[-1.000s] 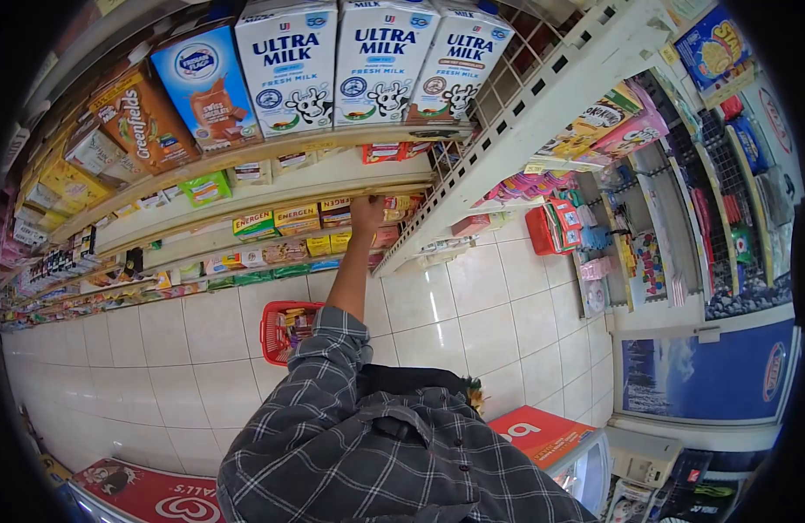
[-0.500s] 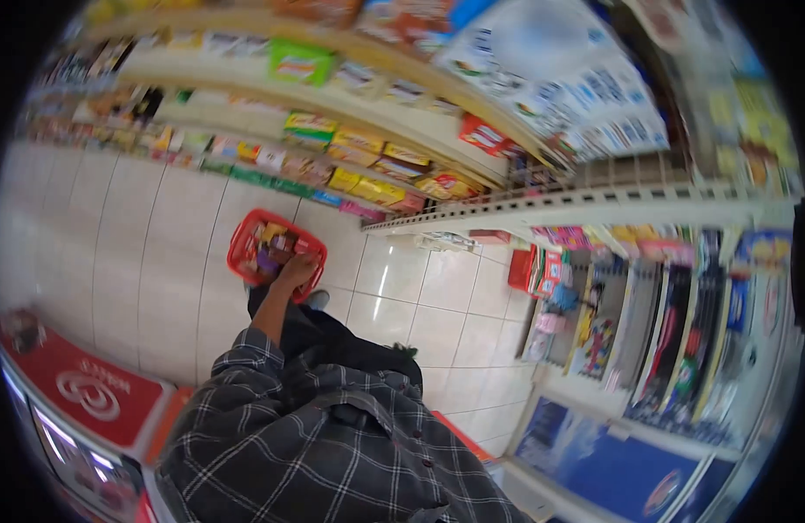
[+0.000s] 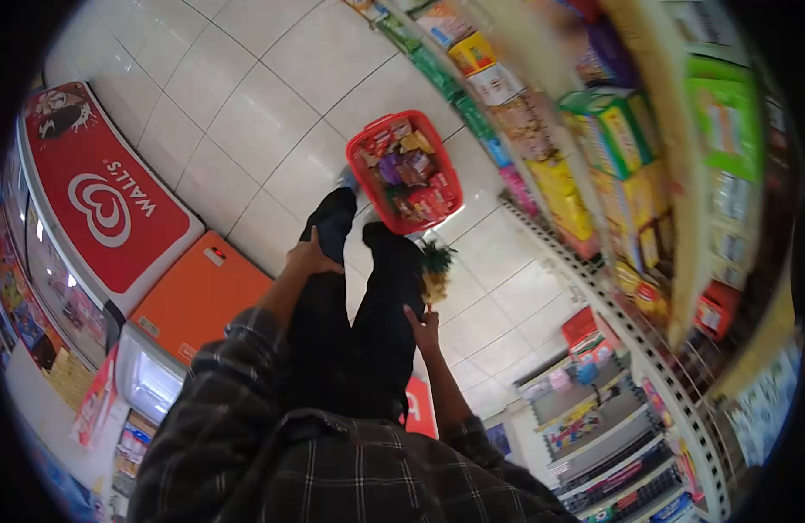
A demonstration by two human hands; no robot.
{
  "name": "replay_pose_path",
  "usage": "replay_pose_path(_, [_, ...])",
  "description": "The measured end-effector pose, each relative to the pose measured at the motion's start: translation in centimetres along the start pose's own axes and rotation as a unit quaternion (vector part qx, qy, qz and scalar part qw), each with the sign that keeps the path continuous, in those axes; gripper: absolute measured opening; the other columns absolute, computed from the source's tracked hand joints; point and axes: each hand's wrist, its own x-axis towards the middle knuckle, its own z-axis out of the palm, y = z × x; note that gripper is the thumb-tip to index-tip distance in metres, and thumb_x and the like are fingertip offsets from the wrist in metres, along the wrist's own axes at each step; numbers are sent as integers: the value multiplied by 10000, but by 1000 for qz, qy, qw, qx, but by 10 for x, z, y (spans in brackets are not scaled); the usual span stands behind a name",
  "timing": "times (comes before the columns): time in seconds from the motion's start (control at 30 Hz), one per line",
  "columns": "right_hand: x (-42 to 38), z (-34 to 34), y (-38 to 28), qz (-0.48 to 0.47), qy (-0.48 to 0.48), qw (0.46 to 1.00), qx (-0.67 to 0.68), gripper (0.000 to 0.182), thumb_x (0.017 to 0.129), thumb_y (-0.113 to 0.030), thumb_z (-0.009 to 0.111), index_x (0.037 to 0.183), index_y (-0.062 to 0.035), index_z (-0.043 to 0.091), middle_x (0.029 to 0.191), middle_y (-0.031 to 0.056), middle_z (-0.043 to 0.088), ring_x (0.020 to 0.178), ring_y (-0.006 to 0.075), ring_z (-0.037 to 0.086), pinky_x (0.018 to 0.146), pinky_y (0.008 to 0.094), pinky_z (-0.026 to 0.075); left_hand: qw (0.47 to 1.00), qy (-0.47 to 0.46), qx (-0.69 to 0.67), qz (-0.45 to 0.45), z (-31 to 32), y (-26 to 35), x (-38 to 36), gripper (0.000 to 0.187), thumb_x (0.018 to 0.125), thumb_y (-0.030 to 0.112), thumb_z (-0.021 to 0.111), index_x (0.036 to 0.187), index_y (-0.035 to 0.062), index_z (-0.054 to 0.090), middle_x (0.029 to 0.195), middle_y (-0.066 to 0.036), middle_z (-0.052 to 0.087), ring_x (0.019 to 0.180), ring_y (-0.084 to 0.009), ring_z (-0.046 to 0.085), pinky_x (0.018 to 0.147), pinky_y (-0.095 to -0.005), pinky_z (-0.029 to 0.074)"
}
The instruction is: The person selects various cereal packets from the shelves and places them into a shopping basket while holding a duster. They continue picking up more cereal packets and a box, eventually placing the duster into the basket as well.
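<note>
My left hand (image 3: 312, 256) lies against the dark trousers at my left knee, fingers apart, holding nothing that shows. My right hand (image 3: 424, 328) is by my right thigh, its thumb against the trousers and its other fingers partly hidden. Just beyond its fingertips is a yellow, green-topped item like a small pineapple (image 3: 435, 272); whether the hand grips it is unclear. A red basket (image 3: 451, 179) filled with small wrapped packets (image 3: 411, 170) sits on the tiled floor in front of my feet, out of reach of both hands.
A red-lidded freezer (image 3: 110, 196) and an orange-topped unit (image 3: 202, 288) stand at the left. Shelves with yellow boxes (image 3: 633, 205) and green packs (image 3: 723, 126) run along the right. A perforated metal shelf edge (image 3: 633, 336) leads to further racks at the lower right.
The view has turned, bringing shelves to the right and freezer closer. My left hand has left the basket for my knee. My right hand has come into view. The basket now shows uncovered.
</note>
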Motion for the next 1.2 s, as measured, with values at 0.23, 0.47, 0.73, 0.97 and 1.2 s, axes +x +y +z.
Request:
replay_pose_path(0.23, [67,103,-49,-61,67,989,-118,818,666,-537,793,1128,43,447,1243,265,437,1236,443,402,1027,545,344,986,124,81,-75,67,9,48,1051,629,514,781,1481,103,322,1036,-189,609,888,-327,667,765,-406,543])
replay_pose_path(0.47, [286,71,-99,-305,251,882,-255,895,654,-436,830,1275,7,362,1475,242,303,1378,414,284,1105,606,232,984,116,102,-91,107,-14,62,1023,649,539,769,1479,125,337,1068,-209,603,907,-341,665,731,-410,542])
replay_pose_path(0.73, [286,17,-166,-269,97,938,-195,672,636,-305,843,1117,-6,482,1089,222,631,1033,382,617,858,443,514,995,86,-22,-55,82,-20,50,1011,663,551,764,1470,112,343,1277,-249,523,1146,-355,566,914,-428,493])
replay_pose_path(0.97, [20,-120,-212,-227,-162,940,197,323,765,-228,808,918,-63,577,737,-22,540,658,88,524,588,257,425,765,-74,-536,350,-16,28,-17,1061,809,534,718,1542,109,79,1521,-227,249,1403,-355,273,1126,-475,268])
replay_pose_path(1.2, [-189,-189,-289,-410,9,910,67,390,851,-294,753,951,-27,488,790,36,557,674,101,547,561,230,437,543,-164,-634,526,-134,80,-235,709,883,212,683,1446,115,264,1320,-127,466,1197,-227,518,961,-355,485])
